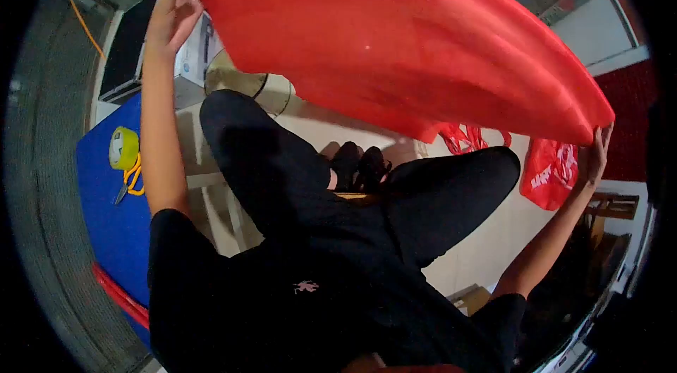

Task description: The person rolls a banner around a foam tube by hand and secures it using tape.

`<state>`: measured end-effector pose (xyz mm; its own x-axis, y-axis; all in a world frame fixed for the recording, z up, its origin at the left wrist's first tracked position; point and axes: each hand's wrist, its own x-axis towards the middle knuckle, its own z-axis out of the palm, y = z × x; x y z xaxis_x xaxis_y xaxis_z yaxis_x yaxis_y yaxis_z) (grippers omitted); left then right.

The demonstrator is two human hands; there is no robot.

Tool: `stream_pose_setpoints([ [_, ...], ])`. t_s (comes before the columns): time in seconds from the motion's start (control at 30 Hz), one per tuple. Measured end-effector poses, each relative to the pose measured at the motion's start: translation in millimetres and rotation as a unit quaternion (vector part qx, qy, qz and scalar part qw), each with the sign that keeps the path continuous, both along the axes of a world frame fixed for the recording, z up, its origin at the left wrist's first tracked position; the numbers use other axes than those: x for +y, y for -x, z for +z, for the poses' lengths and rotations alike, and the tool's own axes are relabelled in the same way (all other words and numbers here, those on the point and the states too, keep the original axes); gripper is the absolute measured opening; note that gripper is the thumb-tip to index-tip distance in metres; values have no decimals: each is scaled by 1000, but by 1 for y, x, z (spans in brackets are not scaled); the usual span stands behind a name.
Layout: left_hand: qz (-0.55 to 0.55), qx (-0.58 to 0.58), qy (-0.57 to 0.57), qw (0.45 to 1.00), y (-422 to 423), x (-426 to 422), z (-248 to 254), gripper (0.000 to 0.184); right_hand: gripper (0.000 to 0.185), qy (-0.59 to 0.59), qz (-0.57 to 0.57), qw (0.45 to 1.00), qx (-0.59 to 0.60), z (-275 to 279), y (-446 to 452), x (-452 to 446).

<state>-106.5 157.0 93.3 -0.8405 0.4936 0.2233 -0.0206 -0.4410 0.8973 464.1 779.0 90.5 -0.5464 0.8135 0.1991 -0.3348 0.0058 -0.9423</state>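
Note:
A large red cloth (395, 41) is stretched between my two raised arms, across the upper part of the head view. My left hand (178, 10) is closed on its upper left corner, with some fingertips hidden. My right hand (599, 151) pinches the lower right corner. The cloth hangs above my knees, and its lower edge is uneven, with a notch at the left. The far top edge runs out of view.
On the blue surface (106, 197) at the left lie a yellow-green tape roll (124, 148) and orange-handled scissors (132, 177). Red strips (462, 139) and a red bag (551, 174) are on the floor. A white box (194, 56) stands at the upper left.

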Motion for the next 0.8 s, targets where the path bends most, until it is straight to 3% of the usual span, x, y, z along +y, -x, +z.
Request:
stream_pose_setpoints([
  [0.1,7,62,35,997,-29,16,22,44,51,-4,-12,1000,15,-3,3,5],
  [0.13,-32,86,42,995,-34,15,22,48,49,44,53,996,62,0,-1,19],
  [0.23,-97,120,65,986,-44,19,24,56,44,-40,-17,999,21,-22,-10,56],
  [0.27,-112,127,69,983,-49,18,23,59,44,-251,-95,958,-104,-20,-12,50],
  [0.37,-113,139,63,982,-53,18,25,61,44,-370,-125,900,-195,-23,-26,49],
  [0.43,-191,11,-46,980,-41,9,24,53,51,-152,-90,982,-73,-13,-17,20],
  [0.47,-154,3,-71,985,-32,14,21,40,60,-63,-98,990,-83,3,4,-16],
  [0.57,-47,32,31,998,-28,22,27,30,67,-4,10,999,-43,-13,-8,-9],
  [0.63,-46,45,9,998,-32,24,24,34,62,0,-14,998,-69,-13,-5,-10],
  [0.7,-60,37,20,997,-39,23,24,44,58,117,69,990,26,-9,0,-6],
  [0.77,-77,52,55,994,-48,21,23,49,50,105,56,993,14,-36,-26,58],
  [0.8,-91,66,88,990,-52,20,22,54,47,-131,-7,989,-73,-36,-28,58],
])
